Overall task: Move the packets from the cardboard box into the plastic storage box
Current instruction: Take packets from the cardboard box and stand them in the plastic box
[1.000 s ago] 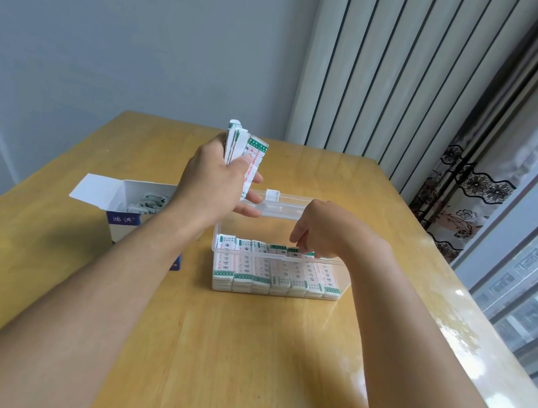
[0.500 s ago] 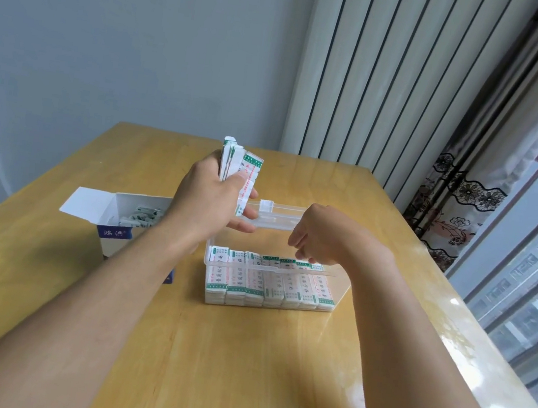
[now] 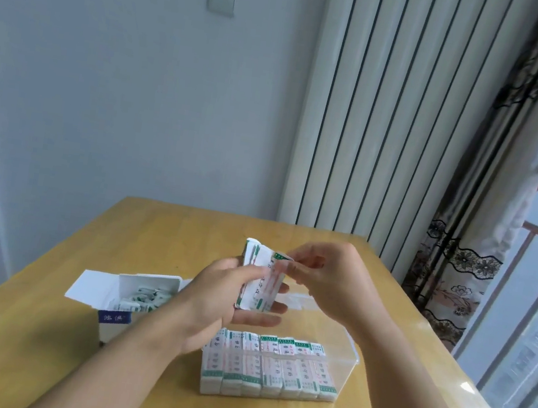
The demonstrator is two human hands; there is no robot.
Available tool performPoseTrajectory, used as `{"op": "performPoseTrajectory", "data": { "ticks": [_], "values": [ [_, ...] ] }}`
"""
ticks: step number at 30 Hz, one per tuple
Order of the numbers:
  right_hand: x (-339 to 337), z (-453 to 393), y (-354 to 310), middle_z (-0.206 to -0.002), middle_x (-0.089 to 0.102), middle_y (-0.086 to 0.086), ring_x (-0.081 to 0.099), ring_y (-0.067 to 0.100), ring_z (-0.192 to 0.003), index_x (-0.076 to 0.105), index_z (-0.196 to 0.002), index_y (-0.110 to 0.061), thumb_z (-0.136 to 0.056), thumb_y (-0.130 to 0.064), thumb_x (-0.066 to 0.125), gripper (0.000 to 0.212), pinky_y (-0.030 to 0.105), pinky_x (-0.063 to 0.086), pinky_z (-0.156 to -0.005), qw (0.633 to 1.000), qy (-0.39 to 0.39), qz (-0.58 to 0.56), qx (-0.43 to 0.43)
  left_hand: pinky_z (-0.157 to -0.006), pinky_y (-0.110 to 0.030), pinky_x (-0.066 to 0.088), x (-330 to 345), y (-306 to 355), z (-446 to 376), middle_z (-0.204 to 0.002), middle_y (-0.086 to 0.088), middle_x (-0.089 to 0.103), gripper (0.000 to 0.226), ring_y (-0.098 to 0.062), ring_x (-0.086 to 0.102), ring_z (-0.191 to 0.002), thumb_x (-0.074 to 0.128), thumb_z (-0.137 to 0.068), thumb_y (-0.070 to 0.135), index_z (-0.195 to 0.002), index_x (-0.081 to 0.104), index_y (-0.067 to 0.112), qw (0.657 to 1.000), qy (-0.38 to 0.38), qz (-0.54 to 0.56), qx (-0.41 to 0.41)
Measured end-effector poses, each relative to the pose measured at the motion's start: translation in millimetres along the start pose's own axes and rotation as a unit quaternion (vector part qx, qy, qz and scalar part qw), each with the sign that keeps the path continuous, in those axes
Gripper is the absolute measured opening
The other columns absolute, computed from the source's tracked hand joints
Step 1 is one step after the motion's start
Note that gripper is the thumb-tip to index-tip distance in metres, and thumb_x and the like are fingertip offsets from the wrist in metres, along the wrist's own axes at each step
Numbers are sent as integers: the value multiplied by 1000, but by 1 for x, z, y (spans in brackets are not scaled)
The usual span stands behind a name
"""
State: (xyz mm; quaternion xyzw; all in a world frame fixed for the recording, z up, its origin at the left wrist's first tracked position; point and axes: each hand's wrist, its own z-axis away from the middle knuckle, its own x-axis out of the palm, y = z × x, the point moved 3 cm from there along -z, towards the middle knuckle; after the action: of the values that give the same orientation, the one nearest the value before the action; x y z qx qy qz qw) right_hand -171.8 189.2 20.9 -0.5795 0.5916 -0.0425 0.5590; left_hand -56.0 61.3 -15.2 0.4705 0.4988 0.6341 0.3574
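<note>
Head view, left hand (image 3: 220,295) gripping packet stack (image 3: 258,280), right hand (image 3: 329,281) pinching its top packet above plastic storage box (image 3: 346,370)

cardboard box (image 3: 129,301) left of plastic storage box (image 3: 347,360) | both on table (image 3: 65,365) | packets (image 3: 269,364) apparently upright inside both

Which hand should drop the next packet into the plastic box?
Right hand: it already pinches the front packet of the stack directly above the plastic box. Left hand holds the stack.
</note>
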Motion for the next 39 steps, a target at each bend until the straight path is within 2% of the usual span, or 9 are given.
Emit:
{"op": "performPoseTrajectory", "data": {
  "ticks": [4,9,12,15,19,22,31,36,39],
  "values": [
    [-1,1,0,-69,75,-8,58,1,-56,79,-79,-24,-81,-28,86,8,26,45,-56,998,2,-67,8,-87,-50,61,-2,5,2,-112,-28,72,34,-48,71,-100,38,-109,15,-124,61,-4,998,-12,61,-4],
    [3,1,2,-76,77,-11,61,-2,-58,80,-107,-24,-82,-28,84,26,25,49,-60,996,-16,-87,31,-81,-43,63,0,1,0,-109,-19,75,27,-40,74,-98,45,-107,15,-123,63,2,1000,-4,20,16],
    [5,-1,4,-75,77,-8,58,6,-60,83,-97,-26,-82,-29,84,15,33,48,-60,995,-20,-94,37,-77,-41,64,1,2,0,-107,-18,76,25,-38,74,-96,49,-106,15,-122,64,4,999,13,15,28],
    [4,-1,7,-78,78,-7,67,8,-68,80,-86,-22,-83,-24,84,6,29,51,-63,988,-14,-145,56,-76,-43,64,-1,1,-1,-106,-19,76,23,-40,74,-94,52,-104,16,-120,63,3,998,37,43,22],
    [6,0,7,-84,79,-6,73,15,-81,79,-94,-19,-85,-19,81,9,23,52,-66,983,-23,-174,58,-77,-45,64,-4,0,-2,-102,-20,76,21,-41,75,-92,54,-103,14,-118,62,1,997,54,54,12],
    [8,0,6,-86,80,-5,74,10,-80,80,-103,-16,-88,-14,78,15,21,54,-68,981,-32,-185,56,-72,-40,64,-4,-1,-4,-108,-19,75,22,-38,75,-93,54,-103,10,-121,64,3,998,50,37,22],
    [8,2,4,-86,79,11,78,24,-84,73,-95,-1,-85,-5,78,12,39,62,-85,961,-43,-263,74,-72,-38,65,-4,2,-1,-101,-18,77,23,-36,75,-93,56,-102,18,-114,64,0,998,56,35,12],
    [9,3,1,-88,79,7,78,24,-83,75,-110,-11,-85,-5,77,26,39,62,-84,966,-53,-245,64,-66,-32,63,-3,1,0,-99,-17,77,20,-32,76,-86,55,-103,18,-113,65,4,998,55,12,4],
    [7,3,2,-86,79,3,76,21,-81,79,-103,-16,-85,-10,80,19,37,63,-79,979,-47,-192,55,-63,-30,60,-3,0,-1,-98,-16,77,20,-28,75,-81,54,-104,18,-114,65,5,998,62,-1,1]
  ]
}}
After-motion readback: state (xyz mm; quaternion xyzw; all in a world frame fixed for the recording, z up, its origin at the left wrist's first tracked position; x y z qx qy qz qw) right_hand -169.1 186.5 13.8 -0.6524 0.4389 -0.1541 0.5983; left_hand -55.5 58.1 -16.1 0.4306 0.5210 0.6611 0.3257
